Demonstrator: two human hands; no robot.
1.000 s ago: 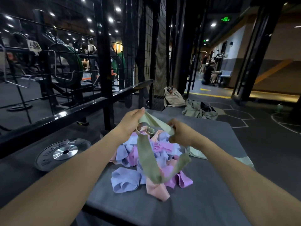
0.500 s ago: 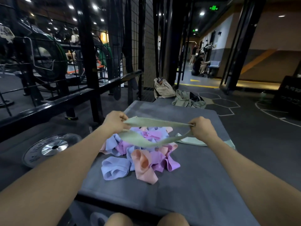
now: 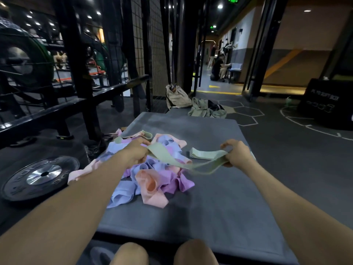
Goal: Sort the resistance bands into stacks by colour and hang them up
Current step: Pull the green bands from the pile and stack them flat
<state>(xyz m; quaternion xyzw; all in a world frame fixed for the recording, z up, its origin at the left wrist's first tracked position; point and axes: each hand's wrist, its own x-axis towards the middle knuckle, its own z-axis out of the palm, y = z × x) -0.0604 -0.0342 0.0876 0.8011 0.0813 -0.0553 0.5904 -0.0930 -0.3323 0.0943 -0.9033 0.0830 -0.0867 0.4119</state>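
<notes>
Both forearms extend forward over a grey mat (image 3: 219, 207), roughly parallel, wrists low. The left hand (image 3: 136, 153) is held above the pile of bands (image 3: 150, 175), fingers curled and pinching one end of a green band (image 3: 179, 162). The right hand (image 3: 236, 153) is held to the right, above bare mat, fingers and thumb closed round the other end of the same band. The green band is a flat loop of thin, matte, flexible material; it spans the gap between the hands above the mat, its lower strand sagging in a shallow curve. Just behind the right hand, a stack of green bands (image 3: 200, 154) lies flat on the mat with its edges aligned. The pile holds crumpled loops in lilac, purple and peach, soft-looking and overlapping in no order; its left edge overhangs the mat. One peach loop at the front stands open like a short tube. The mat is a thick rectangular pad with rounded corners and a smooth, dull surface. On the dark floor to the left lies a round black weight plate (image 3: 41, 176) with a shiny metal hub. Behind it stands a black metal rack (image 3: 76, 73) with square bars and wire mesh. Beyond the mat, a beige bag (image 3: 176, 98) and crumpled clothing (image 3: 206, 109) rest on the floor.
</notes>
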